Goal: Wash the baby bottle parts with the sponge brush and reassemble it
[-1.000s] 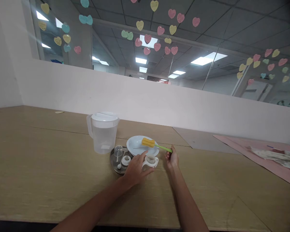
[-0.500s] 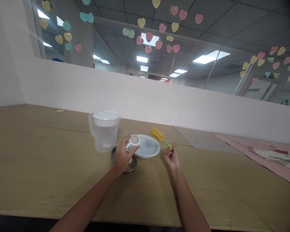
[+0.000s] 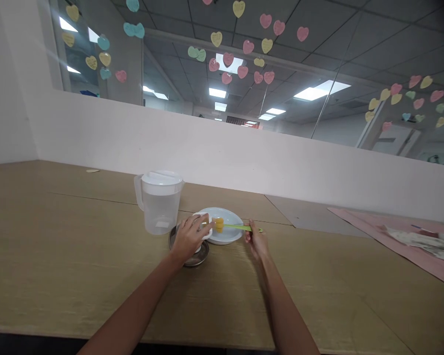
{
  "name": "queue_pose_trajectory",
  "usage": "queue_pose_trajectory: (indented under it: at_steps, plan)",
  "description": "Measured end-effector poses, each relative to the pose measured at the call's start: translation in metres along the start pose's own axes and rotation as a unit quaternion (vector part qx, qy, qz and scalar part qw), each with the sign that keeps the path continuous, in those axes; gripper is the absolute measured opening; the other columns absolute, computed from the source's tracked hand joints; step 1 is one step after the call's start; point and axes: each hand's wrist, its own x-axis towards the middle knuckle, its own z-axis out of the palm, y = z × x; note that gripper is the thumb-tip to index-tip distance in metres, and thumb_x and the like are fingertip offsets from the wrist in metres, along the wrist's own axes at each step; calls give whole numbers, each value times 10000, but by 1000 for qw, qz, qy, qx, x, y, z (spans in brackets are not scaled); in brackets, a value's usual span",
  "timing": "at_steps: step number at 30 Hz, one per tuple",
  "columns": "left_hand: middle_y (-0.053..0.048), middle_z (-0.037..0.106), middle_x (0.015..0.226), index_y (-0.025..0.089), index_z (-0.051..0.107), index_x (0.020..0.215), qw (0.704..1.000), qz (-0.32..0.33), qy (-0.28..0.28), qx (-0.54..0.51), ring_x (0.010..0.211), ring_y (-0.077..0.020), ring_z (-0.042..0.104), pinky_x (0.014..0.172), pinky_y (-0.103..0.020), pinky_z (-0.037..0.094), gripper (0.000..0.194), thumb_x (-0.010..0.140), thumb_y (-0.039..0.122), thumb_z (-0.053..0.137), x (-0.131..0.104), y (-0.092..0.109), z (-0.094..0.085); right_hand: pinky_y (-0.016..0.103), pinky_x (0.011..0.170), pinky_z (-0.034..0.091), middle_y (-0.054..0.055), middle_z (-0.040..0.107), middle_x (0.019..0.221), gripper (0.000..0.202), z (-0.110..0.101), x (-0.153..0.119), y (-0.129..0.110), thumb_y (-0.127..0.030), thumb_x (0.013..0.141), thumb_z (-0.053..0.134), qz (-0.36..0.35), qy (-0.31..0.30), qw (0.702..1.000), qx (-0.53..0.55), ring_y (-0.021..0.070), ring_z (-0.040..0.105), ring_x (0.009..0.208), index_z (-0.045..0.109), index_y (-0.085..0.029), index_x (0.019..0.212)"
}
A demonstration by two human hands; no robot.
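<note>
My left hand (image 3: pixel 189 237) is closed around a small white cup-like container (image 3: pixel 207 234), tipped with its mouth toward the right; the fingers hide much of it. In my right hand (image 3: pixel 257 240) is a sponge brush, its thin green handle (image 3: pixel 239 227) gripped near the end. The brush's yellow sponge head (image 3: pixel 218 225) is at the container's mouth, partly hidden; how far inside it sits I cannot tell. Both are above a white bowl (image 3: pixel 234 217). Under my left hand a round metal dish (image 3: pixel 200 260) stands on the table, with something white partly visible in it.
A clear lidded pitcher (image 3: pixel 162 209) of water stands left of the bowl. The wooden table (image 3: pixel 96 256) runs back to a white wall (image 3: pixel 225 158). At the far right lies a pink sheet (image 3: pixel 358 223) with a pale cloth (image 3: pixel 422 241) on it.
The sponge brush has swung left and down from above the bowl's right side to the container's mouth. My left hand has turned the container, so its opening now faces the brush.
</note>
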Motion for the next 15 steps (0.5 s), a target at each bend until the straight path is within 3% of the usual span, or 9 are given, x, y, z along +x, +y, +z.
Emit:
queue_pose_trajectory:
  at_steps: [7, 15]
  plan:
    - [-53, 594, 1214, 286, 594, 1138, 997, 72, 16, 25, 1075, -231, 520, 905, -386, 378, 341, 846, 142, 491, 3, 8, 6, 199, 364, 367, -37, 501, 420, 479, 10, -7, 4, -552, 577, 727, 32, -85, 996, -20, 70, 423, 357, 651, -102, 724]
    - [-58, 593, 1220, 284, 608, 1104, 998, 35, 16, 51, 1097, -228, 519, 931, -404, 370, 322, 851, 122, 494, 4, -1, 4, 149, 303, 247, -100, 384, 391, 368, -16, 14, 5, -489, 693, 654, 21, 97, 992, 73, 26, 307, 306, 480, -171, 634]
